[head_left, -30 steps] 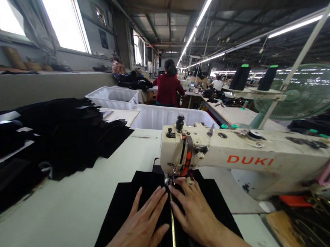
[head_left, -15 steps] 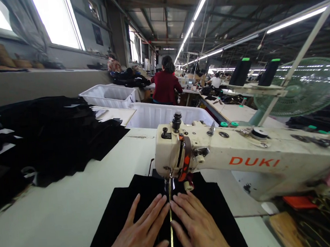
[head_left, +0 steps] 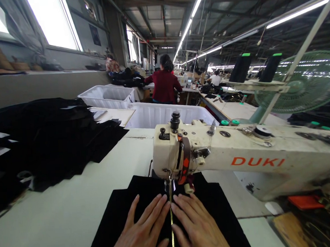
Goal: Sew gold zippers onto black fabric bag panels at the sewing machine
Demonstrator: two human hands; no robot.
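Note:
A black fabric piece (head_left: 120, 213) lies flat on the white sewing table (head_left: 61, 217) under the head of a cream sewing machine (head_left: 241, 159) marked DUKI. A thin gold zipper strip (head_left: 172, 228) runs down the middle of the cloth from the needle. My left hand (head_left: 141, 234) lies flat on the fabric just left of the strip, fingers stretched out. My right hand (head_left: 199, 230) lies flat just right of the strip, fingers straight and pointing at the presser foot (head_left: 169, 185).
A big stack of black fabric pieces (head_left: 50, 139) covers the table's left side. White plastic bins (head_left: 159, 116) stand behind the machine. A green fan (head_left: 300, 84) stands at the right. A person in a red top (head_left: 164, 86) sits at a table further back.
Both hands have slid back toward me along the cloth, and the view has shifted slightly. The fabric has stayed under the needle.

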